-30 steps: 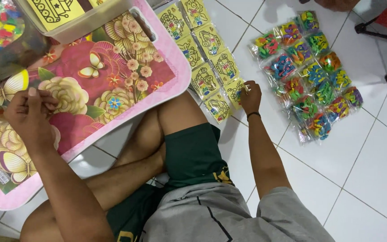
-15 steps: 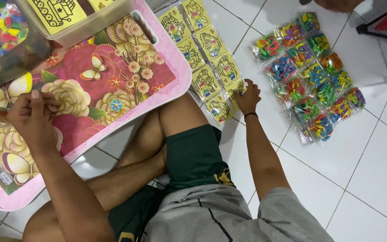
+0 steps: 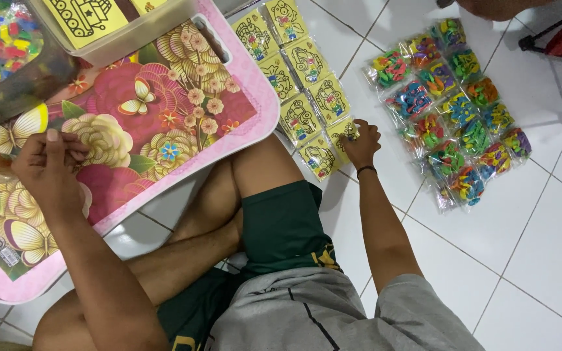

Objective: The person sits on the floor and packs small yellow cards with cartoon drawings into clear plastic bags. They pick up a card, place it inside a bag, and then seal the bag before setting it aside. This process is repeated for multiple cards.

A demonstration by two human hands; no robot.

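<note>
- Left hand (image 3: 50,170) rested on the pink floral tray (image 3: 242,78), fingers curled shut at the fingertips; whether it pinched anything could not be told.
- Right hand (image 3: 361,144) lay on the floor tiles (image 3: 528,260), fingers closed on the nearest yellow picture packet (image 3: 341,132) at the near end of the rows.
- Yellow picture packets: about nine counted, in two rows; top ones cut by the frame edge.
- Clear bags of coloured shapes (image 3: 450,110): roughly fifteen, overlapping, count uncertain.
- Clear box (image 3: 108,29) of yellow cards and tub of coloured pieces (image 3: 1,52) both cut off at top.
- Open tile lay right of the right hand, between packets and bags.
</note>
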